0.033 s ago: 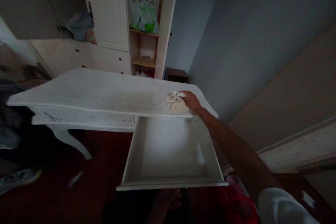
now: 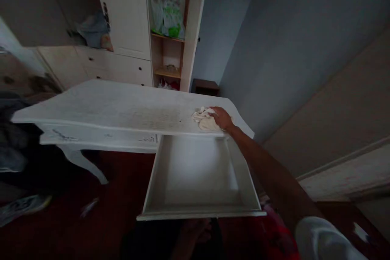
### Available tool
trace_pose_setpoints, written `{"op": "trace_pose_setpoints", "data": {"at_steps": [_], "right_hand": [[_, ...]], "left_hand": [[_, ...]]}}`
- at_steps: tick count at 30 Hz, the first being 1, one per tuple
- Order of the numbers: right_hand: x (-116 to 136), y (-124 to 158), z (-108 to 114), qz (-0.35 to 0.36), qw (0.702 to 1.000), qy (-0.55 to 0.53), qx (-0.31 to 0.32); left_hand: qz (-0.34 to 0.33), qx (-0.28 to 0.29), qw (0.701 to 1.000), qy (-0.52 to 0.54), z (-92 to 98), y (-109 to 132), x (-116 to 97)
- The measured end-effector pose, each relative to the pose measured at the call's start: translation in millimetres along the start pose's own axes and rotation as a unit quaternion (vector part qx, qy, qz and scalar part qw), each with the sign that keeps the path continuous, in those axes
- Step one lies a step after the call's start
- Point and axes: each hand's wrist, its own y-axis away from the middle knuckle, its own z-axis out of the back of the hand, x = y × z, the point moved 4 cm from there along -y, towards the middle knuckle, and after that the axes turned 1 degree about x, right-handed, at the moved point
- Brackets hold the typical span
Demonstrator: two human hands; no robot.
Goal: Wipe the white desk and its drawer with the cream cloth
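Note:
My right hand (image 2: 223, 118) reaches out to the right end of a white table top (image 2: 122, 105) and presses on a crumpled cream cloth (image 2: 204, 120), fingers curled over it. Just below, a white drawer (image 2: 243, 178) is pulled far out and its inside is bare. My left hand (image 2: 197, 229) shows only dimly in the dark under the drawer's front edge; its fingers cannot be made out.
A cream wardrobe (image 2: 124, 12) with open shelves holds plastic bags (image 2: 167, 16) at the back. A grey-blue wall (image 2: 289, 40) rises on the right. The floor (image 2: 115, 195) is dark red. Dark cloth lies at the left (image 2: 12, 146).
The view has shifted very slightly. My right hand and the cloth stay at the same spot on the table top.

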Motion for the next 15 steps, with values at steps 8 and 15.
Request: {"op": "trace_pose_setpoints", "data": {"at_steps": [8, 15], "right_hand": [[-4.0, 5.1, 6.6, -0.008, 0.989, -0.145, 0.018], [-56.9, 36.7, 42.1, -0.090, 0.932, -0.320, -0.142]], "left_hand": [[0.030, -0.002, 0.999, 0.034, 0.8, 2.6, -3.0], [0.061, 0.024, 0.992, 0.105, 4.0, 14.2, -15.1]]}}
